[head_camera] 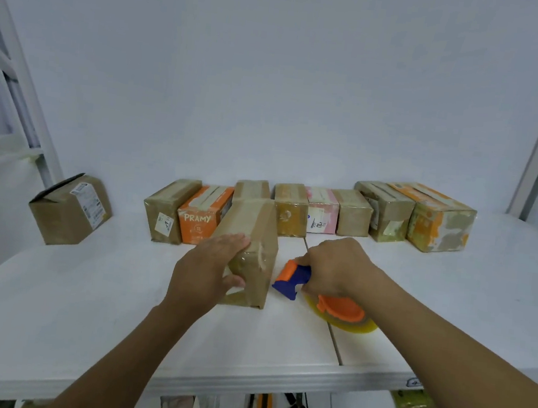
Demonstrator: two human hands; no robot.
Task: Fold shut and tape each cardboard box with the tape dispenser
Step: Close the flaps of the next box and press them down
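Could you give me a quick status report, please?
Left hand grips the box. Right hand holds tape dispenser beside it. Other boxes lined up behind.

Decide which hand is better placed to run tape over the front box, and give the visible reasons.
Right. The right hand grips the tape dispenser, just beside the front box. The left hand holds that box, fingers over its top, thumb on its near face, so it is occupied.
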